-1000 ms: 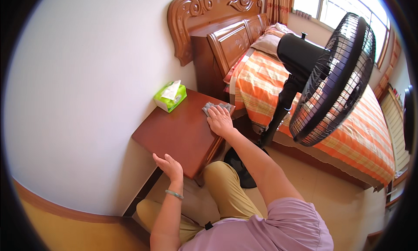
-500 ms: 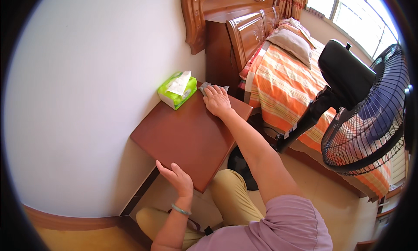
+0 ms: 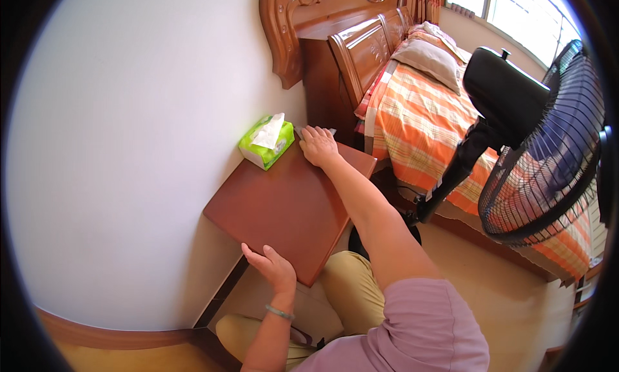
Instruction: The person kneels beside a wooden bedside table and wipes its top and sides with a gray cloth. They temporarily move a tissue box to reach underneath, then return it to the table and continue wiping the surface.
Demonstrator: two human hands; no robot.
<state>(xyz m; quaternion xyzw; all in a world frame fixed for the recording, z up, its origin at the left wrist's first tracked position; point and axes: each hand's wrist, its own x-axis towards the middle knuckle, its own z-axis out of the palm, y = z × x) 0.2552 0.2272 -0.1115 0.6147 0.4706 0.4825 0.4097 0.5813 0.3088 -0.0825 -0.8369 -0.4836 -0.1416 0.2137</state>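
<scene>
A reddish-brown bedside table top (image 3: 277, 207) stands against the white wall. At its far edge my right hand (image 3: 318, 147) presses down on a crumpled grey cloth (image 3: 333, 132), which shows only past my fingers; most of it is hidden. Just left of that hand sits a green pack of tissues (image 3: 268, 143) with a white tissue sticking out. My left hand (image 3: 273, 267), a bangle on its wrist, is beside the table's near edge. Its fingers are stretched out and it holds nothing.
A black standing fan (image 3: 541, 159) rises close on the right, with its round base on the floor by the table. Behind are a carved wooden headboard (image 3: 367, 46) and a bed with an orange striped cover (image 3: 419, 114). My bent knees are under the near edge.
The view has shifted slightly, so the table appears a little further right. My right hand now covers more of the grey cloth. My left hand stays outstretched by the near edge.
</scene>
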